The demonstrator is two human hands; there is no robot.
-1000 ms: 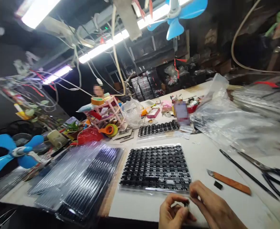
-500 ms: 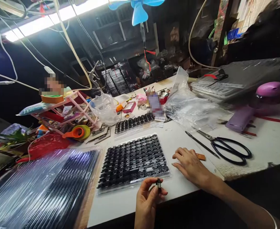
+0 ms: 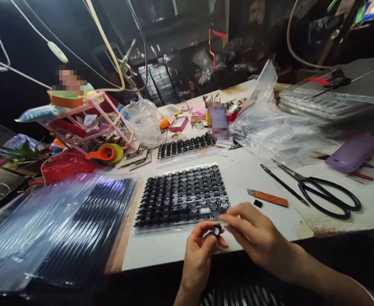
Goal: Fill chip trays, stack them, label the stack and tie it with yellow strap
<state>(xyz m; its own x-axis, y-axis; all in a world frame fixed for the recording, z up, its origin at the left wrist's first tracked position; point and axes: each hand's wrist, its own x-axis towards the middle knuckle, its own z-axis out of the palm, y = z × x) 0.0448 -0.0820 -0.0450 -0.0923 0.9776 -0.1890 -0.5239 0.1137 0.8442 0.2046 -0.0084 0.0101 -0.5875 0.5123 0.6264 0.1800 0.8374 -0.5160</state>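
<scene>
My left hand (image 3: 202,246) pinches a small black part (image 3: 217,230) with a pale square face, above the table's front edge. Close beside it on the right is my right hand (image 3: 260,233), its fingertips drawn together and somewhat blurred. Whether anything is between those fingertips cannot be made out. Just beyond the hands, a clear tray (image 3: 230,203) is filled with rows of similar black parts (image 3: 180,195). To the right lie an orange-handled craft knife (image 3: 269,197) and a small black square piece (image 3: 258,204).
Black-handled scissors (image 3: 327,191) and a dark pointed tool (image 3: 284,185) lie at right, near a purple tool (image 3: 352,153). Plastic-wrapped black strips (image 3: 78,225) cover the left. Behind are a second batch of black parts (image 3: 187,146), plastic bags (image 3: 269,127) and a pink rack (image 3: 107,112).
My right hand has come from the table by the craft knife to beside the part in my left hand. The knife and black square piece are now uncovered. The view has tilted down.
</scene>
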